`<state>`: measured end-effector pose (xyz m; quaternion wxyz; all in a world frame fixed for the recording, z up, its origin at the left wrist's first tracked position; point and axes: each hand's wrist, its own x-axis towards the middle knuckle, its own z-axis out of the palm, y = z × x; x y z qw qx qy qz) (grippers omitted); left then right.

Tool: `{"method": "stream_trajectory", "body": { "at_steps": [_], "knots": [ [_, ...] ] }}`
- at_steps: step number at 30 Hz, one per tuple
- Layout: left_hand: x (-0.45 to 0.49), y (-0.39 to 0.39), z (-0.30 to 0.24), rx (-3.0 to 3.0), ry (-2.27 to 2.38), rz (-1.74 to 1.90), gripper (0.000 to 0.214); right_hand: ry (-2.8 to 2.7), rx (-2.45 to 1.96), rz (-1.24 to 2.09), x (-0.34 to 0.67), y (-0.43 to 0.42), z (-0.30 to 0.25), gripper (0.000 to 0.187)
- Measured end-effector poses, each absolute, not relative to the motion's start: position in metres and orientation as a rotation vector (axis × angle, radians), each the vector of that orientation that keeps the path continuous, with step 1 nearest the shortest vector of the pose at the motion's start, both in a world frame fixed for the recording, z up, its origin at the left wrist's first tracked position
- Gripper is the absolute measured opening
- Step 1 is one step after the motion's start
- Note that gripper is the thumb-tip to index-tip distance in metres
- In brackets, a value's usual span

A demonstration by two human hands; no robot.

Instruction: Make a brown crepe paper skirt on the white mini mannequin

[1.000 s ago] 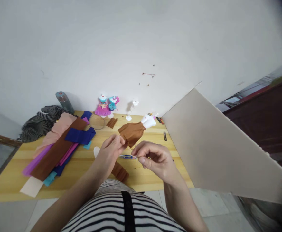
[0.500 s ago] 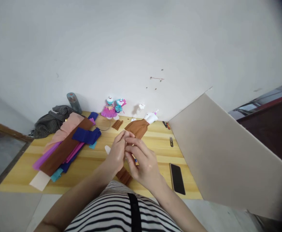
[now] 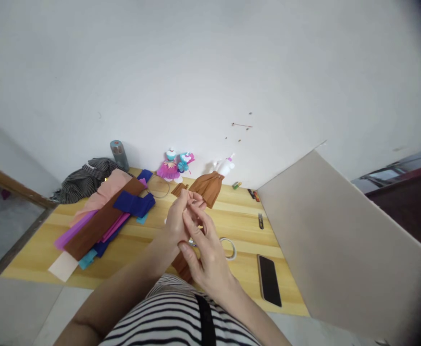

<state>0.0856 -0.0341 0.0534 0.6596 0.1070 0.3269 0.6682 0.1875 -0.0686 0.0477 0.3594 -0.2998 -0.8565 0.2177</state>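
Note:
My left hand (image 3: 177, 217) is raised over the table, its thumb and fingers curled together; whatever they may hold is too small or hidden to name. My right hand (image 3: 208, 252) is against the left one, its fingers apart and stretched over the left palm, with the thumb pointing left. Just beyond both hands stands a small figure with a white top (image 3: 226, 166) and a gathered brown crepe-paper skirt (image 3: 207, 187). Partly hidden under my wrists lies a brown paper strip (image 3: 182, 267). A white roll of tape (image 3: 234, 250) lies close by my right hand.
Coloured crepe paper (image 3: 102, 218) is heaped on the left of the wooden table (image 3: 153, 250), near a thermos (image 3: 119, 154) and striped cloth (image 3: 88, 180). Small decorated figures (image 3: 168, 168) stand by the wall. Thread snips (image 3: 261, 221), a phone (image 3: 269, 280) and a tall board (image 3: 340, 230) are on the right.
My right hand has gone from pinching at the left fingertips to lying spread against the left palm. The view has shifted slightly, and the tape roll now shows.

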Motion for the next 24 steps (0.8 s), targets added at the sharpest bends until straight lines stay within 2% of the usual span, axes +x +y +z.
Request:
{"method": "stream_trajectory", "body": {
  "at_steps": [6,10,13,18,22,24],
  "knots": [
    [0.089,-0.037,0.047,0.390,0.835,1.537,0.036,-1.950,-0.758,0.621,0.190,-0.053,0.060,0.027],
    [0.092,-0.039,0.047,0.431,0.855,1.522,0.033,-2.028,-0.772,0.778,0.189,-0.041,0.073,0.016],
    [0.093,-0.039,0.048,0.383,0.862,1.549,0.030,-2.051,-0.830,0.777,0.184,-0.038,0.075,0.017],
    [0.087,-0.035,0.045,0.339,0.835,1.545,0.036,-2.072,-0.807,0.536,0.173,-0.049,0.062,0.017],
    [0.080,-0.031,0.048,0.247,0.736,1.636,0.040,-2.128,-0.742,0.463,0.170,-0.060,0.052,0.036],
    [0.078,-0.031,0.051,0.238,0.728,1.682,0.039,-2.101,-0.724,0.529,0.170,-0.061,0.052,0.038]
  ]
}}
